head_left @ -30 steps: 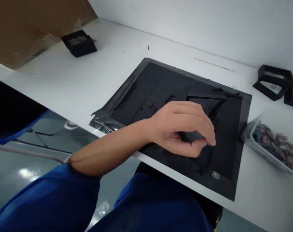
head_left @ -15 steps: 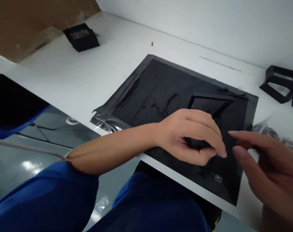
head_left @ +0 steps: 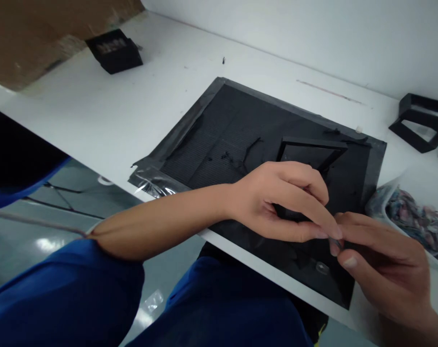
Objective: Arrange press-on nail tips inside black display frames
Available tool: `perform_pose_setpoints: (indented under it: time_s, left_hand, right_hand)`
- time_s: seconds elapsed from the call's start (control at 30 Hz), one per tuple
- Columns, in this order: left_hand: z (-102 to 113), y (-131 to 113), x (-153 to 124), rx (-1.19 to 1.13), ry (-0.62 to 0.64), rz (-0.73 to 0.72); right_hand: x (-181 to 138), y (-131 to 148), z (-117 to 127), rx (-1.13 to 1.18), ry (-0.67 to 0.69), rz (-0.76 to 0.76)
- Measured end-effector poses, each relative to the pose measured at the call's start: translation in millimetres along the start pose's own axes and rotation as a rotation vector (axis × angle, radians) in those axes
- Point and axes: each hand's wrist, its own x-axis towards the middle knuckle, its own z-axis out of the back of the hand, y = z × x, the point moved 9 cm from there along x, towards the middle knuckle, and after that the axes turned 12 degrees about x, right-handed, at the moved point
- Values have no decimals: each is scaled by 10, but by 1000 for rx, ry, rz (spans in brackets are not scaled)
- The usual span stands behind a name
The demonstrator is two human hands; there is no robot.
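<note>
My left hand [head_left: 287,202] reaches in from the left over the black mat [head_left: 269,111], thumb and forefinger pinched together. At its fingertips is a small greyish piece [head_left: 336,242], mostly hidden and too small to name. My right hand [head_left: 388,265] meets it there, its forefinger touching the left fingertips and its thumb just below. Whether the right fingers also grip the piece I cannot tell. Partly covered by my left hand, a black rectangular frame [head_left: 312,143] lies on the mat. A small clear packet [head_left: 322,267] rests near the mat's front edge.
A clear bag of small crumpled pieces [head_left: 414,217] stands right of the mat. Black frames [head_left: 417,123] sit at the back right. A black box [head_left: 115,50] stands at the back left beside a brown board [head_left: 52,38]. Dark scraps [head_left: 226,156] lie on the mat.
My right hand has moved left and met my left fingertips; before, the hands were apart. The bag at the right now shows more fully. The view has shifted slightly.
</note>
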Motion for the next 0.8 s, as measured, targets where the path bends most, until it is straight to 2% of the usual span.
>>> perform_pose_setpoints:
  time_s: [0.1, 0.27, 0.4, 0.63, 0.7, 0.8]
  left_hand:
    - [16, -32, 17, -12, 17, -51]
    - [5, 35, -30, 58, 47, -6]
    - [14, 3, -73, 198, 30, -59]
    - [-17, -88, -85, 527, 94, -173]
    - [-13, -93, -83, 611, 101, -190]
    - [65, -77, -50, 677, 61, -163]
  right_hand:
    - [13, -51, 4, 49, -18, -4]
    - [-26, -118, 26, 45, -85, -2]
    - [-94, -123, 65, -40, -153, -14]
    - [-122, -69, 99, -170, -246, 11]
    - [-105, -25, 118, -241, -296, 49]
    - [-84, 75, 144, -500, -372, 133]
